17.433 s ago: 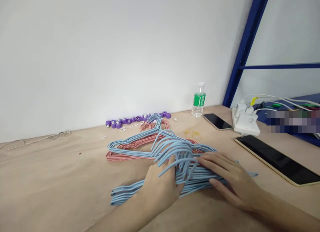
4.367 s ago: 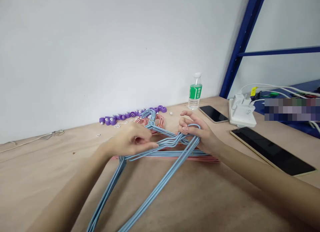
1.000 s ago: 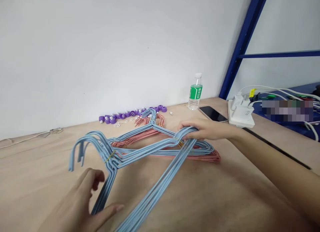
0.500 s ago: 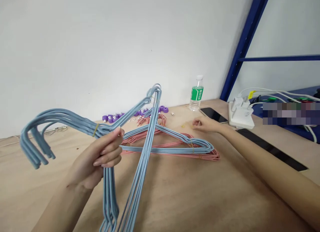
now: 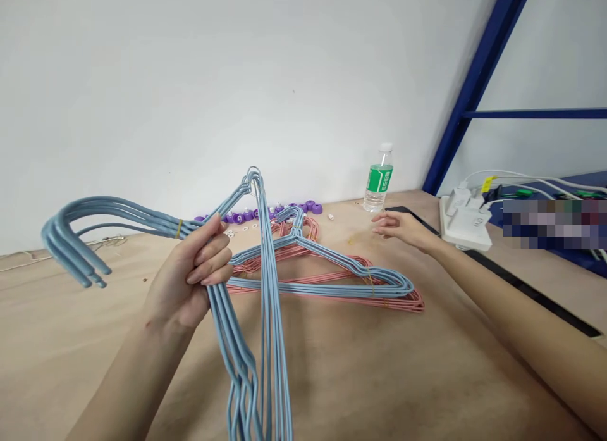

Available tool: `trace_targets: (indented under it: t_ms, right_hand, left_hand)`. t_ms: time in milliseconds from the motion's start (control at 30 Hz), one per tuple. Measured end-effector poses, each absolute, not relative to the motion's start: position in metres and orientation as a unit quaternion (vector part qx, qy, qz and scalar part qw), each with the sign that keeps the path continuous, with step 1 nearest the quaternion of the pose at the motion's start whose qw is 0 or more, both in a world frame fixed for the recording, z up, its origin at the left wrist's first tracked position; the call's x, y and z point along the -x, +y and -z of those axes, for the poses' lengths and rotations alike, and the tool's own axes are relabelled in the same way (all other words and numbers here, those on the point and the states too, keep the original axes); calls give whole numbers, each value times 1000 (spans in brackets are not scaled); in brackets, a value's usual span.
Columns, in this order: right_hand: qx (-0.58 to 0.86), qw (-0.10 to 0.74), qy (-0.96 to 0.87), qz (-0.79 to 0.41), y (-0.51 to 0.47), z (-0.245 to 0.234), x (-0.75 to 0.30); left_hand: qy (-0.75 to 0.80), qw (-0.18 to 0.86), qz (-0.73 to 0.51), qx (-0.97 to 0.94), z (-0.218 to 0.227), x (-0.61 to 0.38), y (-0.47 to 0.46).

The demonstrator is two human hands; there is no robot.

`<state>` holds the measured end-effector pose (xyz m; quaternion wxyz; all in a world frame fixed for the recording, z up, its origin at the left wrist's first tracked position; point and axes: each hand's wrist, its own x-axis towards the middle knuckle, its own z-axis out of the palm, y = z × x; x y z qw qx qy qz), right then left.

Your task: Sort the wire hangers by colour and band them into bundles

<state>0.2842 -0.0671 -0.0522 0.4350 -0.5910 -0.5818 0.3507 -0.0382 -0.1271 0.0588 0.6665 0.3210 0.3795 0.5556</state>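
My left hand (image 5: 196,267) is closed around the neck of a bundle of blue wire hangers (image 5: 237,359), raised above the table with the hooks pointing left. A yellow band (image 5: 179,229) circles the necks. Behind it, another stack of blue hangers (image 5: 341,290) lies on pink hangers (image 5: 420,304), partly covering them. To the right, my right hand (image 5: 401,229) is empty, fingers loosely apart, over the table in front of a water bottle (image 5: 378,178) and near a dark phone (image 5: 422,221).
Several purple caps (image 5: 313,207) and small white pieces (image 5: 331,216) lie along the wall. At the right are a white power strip (image 5: 467,223) with cables, a long black flat object (image 5: 535,295) and a blue metal frame (image 5: 467,105). Brown paper (image 5: 355,378) covers the table.
The blue hanger bundle in my left hand has turned, its far corner swinging left and its lower part right. My right hand's fingers have uncurled.
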Motion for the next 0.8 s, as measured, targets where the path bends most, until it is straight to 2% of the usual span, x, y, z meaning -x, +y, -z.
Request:
trace_targets:
  t_ms: [200, 333, 500, 600, 800]
  right_hand:
    - [543, 496, -526, -427, -76, 32, -257]
    - [435, 525, -489, -544, -99, 9, -218]
    - [328, 417, -489, -693, -137, -4, -179]
    - [342, 390, -521, -678, -147, 1, -171]
    - [352, 389, -540, -659, -156, 15, -155]
  left_hand:
    - [372, 653, -564, -343, -56, 34, -126]
    - [325, 668, -583, -328, -53, 27, -128]
    - [247, 669, -645, -274, -54, 24, -129]
    - [239, 636, -691, -246, -60, 32, -127]
    - [242, 567, -764, -189, -67, 45, -119]
